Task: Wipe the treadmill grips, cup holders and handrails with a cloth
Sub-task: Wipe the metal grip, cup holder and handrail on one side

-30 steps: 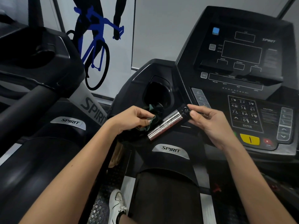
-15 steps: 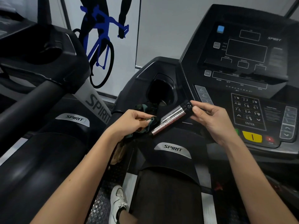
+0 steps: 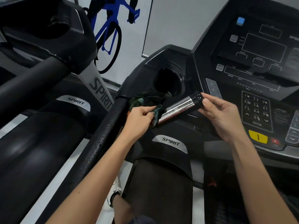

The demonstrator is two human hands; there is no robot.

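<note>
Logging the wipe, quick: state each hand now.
Left hand: grips the cloth against the chrome grip.
Right hand: pinches that grip's black end.

One wide-angle camera is riding on the person's head, facing forward and tilting steeply down. It is sitting close to the treadmill console (image 3: 258,81), which is filling the right half, with the cup holder (image 3: 168,78) near centre and a neighbouring treadmill (image 3: 40,46) occupying the left.

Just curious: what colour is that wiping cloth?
Dark green; the cloth touches the chrome grip. Head view shows it best.
</note>
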